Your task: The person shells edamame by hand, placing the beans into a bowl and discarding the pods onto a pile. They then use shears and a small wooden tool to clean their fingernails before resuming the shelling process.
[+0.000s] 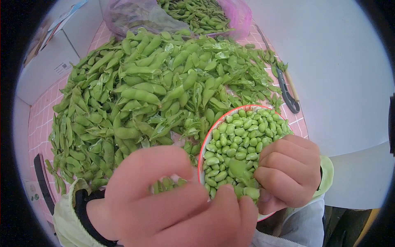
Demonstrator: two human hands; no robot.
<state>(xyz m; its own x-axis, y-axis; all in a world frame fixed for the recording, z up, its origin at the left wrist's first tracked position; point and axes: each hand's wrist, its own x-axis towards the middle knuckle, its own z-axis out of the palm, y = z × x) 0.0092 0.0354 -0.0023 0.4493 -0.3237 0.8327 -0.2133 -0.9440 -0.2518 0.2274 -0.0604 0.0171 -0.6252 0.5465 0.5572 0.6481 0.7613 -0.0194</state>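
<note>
Above a red-rimmed bowl (201, 153) of shelled green beans (240, 144), my right hand (288, 171) is closed on a green pod (242, 172), its fingers curled at the bowl's right side. My left hand (177, 210) is nearer the camera, at the bowl's lower left, slightly blurred. Its fingers are bent and its fingertips meet the lower end of the pod, where a pale bean shows. A large heap of green pods (142, 96) lies to the left of and behind the bowl.
A pink plastic bag (242, 18) of more pods stands at the back. Scissors with a dark handle (288, 92) lie at the right on the pink checked cloth (43, 109). A dark strip (43, 181) is at the left edge, with a white box (53, 66) behind.
</note>
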